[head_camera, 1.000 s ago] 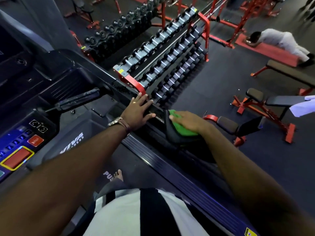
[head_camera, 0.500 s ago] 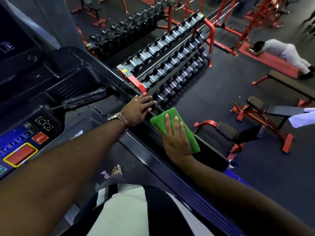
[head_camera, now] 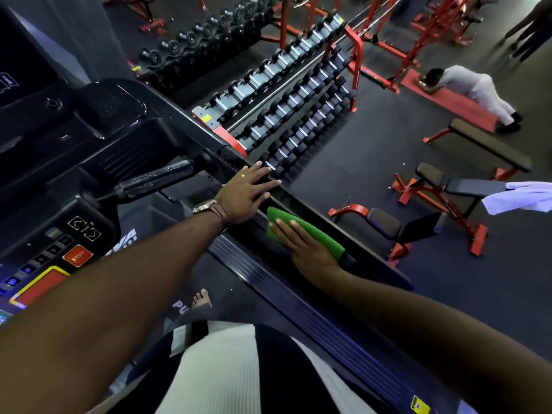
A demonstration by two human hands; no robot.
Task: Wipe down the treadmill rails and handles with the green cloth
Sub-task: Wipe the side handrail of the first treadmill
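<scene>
The green cloth [head_camera: 310, 231] lies flat on the black right handrail [head_camera: 370, 258] of the treadmill. My right hand [head_camera: 307, 249] presses down on the cloth with fingers spread, covering its near side. My left hand [head_camera: 245, 195], with a watch at the wrist and a ring, rests open and flat on the same rail just ahead of the cloth, fingers pointing right. A short black handle bar [head_camera: 155, 177] sticks out from the console to the left of my left hand.
The console [head_camera: 50, 258] with a red stop button sits lower left. The ribbed side rail [head_camera: 298, 309] runs below the handrail. Beyond it stand dumbbell racks [head_camera: 286, 106], red benches [head_camera: 448, 198], and a person [head_camera: 475, 88] lying on a red mat.
My right hand has turned from gripping the cloth over the rail's outer side to pressing it flat on top. My left hand has stayed put.
</scene>
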